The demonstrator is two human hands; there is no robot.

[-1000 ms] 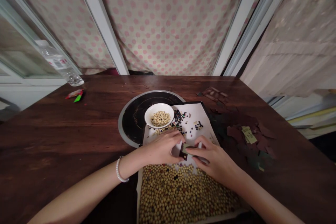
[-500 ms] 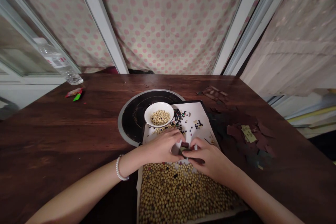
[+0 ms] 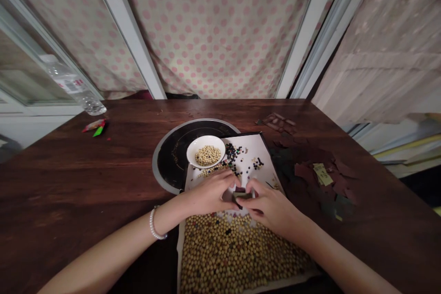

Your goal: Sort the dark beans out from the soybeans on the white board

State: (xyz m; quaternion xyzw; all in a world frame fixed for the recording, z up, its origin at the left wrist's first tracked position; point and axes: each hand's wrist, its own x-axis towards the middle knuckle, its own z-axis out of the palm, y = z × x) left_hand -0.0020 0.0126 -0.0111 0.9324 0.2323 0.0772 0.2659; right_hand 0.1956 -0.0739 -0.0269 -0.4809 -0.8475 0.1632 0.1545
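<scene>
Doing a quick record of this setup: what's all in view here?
bowl: one, white, on hob
soybeans: many, tan, in bowl and on tray
black beans: many, black, on tray
tray: one, white, dark rim, under beans
hob: one, black, under bowl
table: one, dark brown, under hob
bottle: one, clear, past far left corner
wrapper: one, red and green, far left
scraps: many, brown, right of tray
note: one, yellow, among scraps
curtain: one, pink-dotted, behind table
piece: one, dark, between hands
bracelet: one, white, left wrist
left hand: on piece
right hand: on piece
</scene>
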